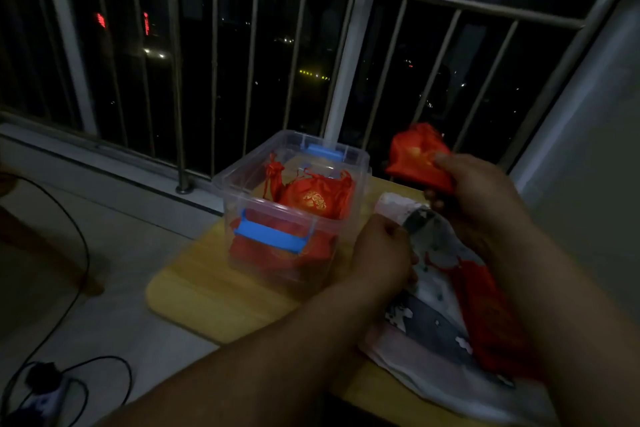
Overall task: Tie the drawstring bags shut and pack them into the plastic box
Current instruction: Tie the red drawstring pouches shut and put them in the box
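My right hand (474, 191) grips a red drawstring bag (414, 154) with gold print, held in the air to the right of the clear plastic box (242, 215). My left hand (381, 250) is curled just right of the box, its fingers closed on the edge of a patterned plastic bag (429, 315) lying on the table. The box has blue latches and stands open, with several red drawstring bags (313, 196) inside. More red bags (485, 315) lie on the patterned bag under my right forearm.
A small yellow wooden table (207, 295) carries the box. A metal balcony railing (346, 45) runs right behind it. On the floor at the left lie black cables and a power strip (45, 392).
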